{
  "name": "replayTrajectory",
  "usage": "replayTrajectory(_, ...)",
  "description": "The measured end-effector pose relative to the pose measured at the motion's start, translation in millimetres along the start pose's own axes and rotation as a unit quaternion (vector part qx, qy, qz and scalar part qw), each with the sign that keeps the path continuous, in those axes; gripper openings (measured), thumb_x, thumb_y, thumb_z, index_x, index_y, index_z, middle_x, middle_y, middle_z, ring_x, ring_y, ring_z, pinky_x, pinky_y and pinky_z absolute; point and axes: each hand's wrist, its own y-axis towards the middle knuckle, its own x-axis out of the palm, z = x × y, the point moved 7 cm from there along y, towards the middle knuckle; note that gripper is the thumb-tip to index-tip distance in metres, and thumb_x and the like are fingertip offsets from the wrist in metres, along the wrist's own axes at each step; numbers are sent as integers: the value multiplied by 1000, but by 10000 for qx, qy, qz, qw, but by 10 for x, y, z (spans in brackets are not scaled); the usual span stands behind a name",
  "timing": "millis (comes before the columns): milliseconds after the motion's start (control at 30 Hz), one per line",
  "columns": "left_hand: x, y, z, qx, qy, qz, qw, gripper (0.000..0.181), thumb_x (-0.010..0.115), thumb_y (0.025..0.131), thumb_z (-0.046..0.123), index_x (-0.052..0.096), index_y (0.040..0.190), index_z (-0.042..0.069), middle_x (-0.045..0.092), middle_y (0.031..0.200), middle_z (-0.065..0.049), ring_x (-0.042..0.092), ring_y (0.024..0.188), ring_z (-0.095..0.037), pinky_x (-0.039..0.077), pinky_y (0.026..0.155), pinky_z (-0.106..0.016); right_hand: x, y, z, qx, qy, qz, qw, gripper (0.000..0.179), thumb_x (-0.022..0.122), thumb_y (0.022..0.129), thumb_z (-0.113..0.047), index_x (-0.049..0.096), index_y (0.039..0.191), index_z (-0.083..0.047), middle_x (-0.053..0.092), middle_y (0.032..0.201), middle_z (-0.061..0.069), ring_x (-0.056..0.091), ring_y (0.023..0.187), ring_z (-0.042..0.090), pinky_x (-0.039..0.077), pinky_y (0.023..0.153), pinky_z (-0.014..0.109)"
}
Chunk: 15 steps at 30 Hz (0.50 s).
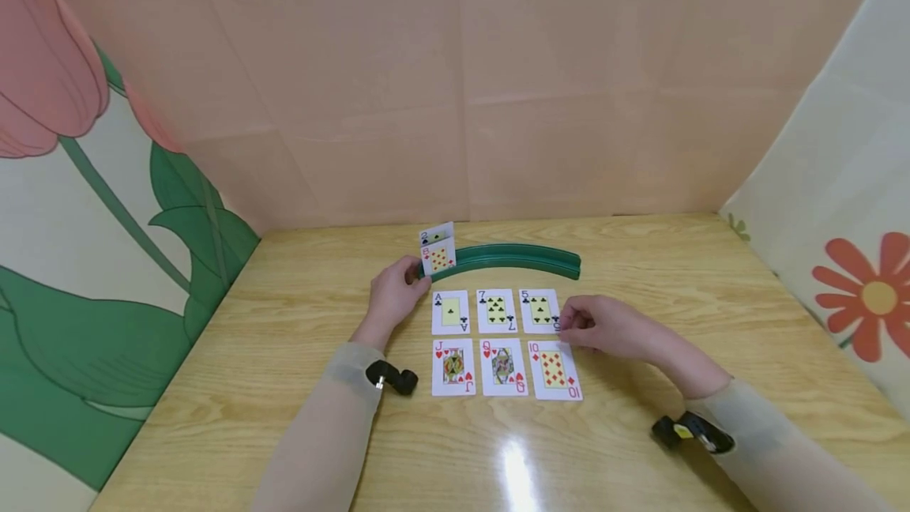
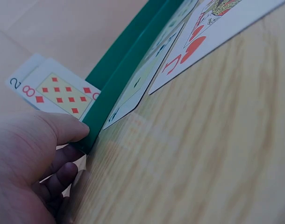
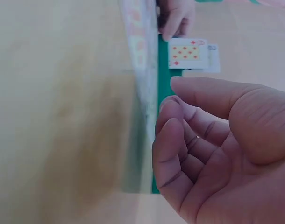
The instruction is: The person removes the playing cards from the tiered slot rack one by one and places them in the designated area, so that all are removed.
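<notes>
At the left end of the curved green card holder [image 1: 517, 257], my left hand [image 1: 395, 291] grips it, thumb at the front and fingers beneath and behind. An eight of diamonds [image 1: 438, 257] stands in the holder's left end, partly covering a black two [image 1: 436, 235]. Beside the right edge of the five of clubs [image 1: 539, 311] is my right hand [image 1: 604, 326], its fingers loosely bent; in the right wrist view no card shows between thumb and fingers. Whether a fingertip touches the five cannot be told.
The ace of clubs [image 1: 450, 312] and seven of clubs [image 1: 496, 310] lie face up left of the five. In front lie the jack of hearts [image 1: 453, 367], queen of hearts [image 1: 505, 367] and ten of diamonds [image 1: 554, 370]. A pink cloth [image 1: 462, 85] hangs behind the wooden table [image 1: 284, 417].
</notes>
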Motion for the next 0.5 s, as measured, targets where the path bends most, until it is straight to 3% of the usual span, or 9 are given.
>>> replayTrajectory(200,-4,7,-9,35,18,41,10000,32,78,104,24,73,133,11,70,108,-6,58,94,-26,47,87,-43,-139,111,-158,-367,77,327,9988,11,78,105,-18,70,111,-11,63,88,4,58,71,20,47,61,29)
replayTrajectory(500,9,-6,12,16,-20,-33,10000,33,78,105,23,72,136,11,71,111,-6,59,97,-25,49,88,-44,-268,336,-330,-577,180,849,9946,21,74,109,-23,70,124,-9,68,102,8,63,84,25,55,71,36)
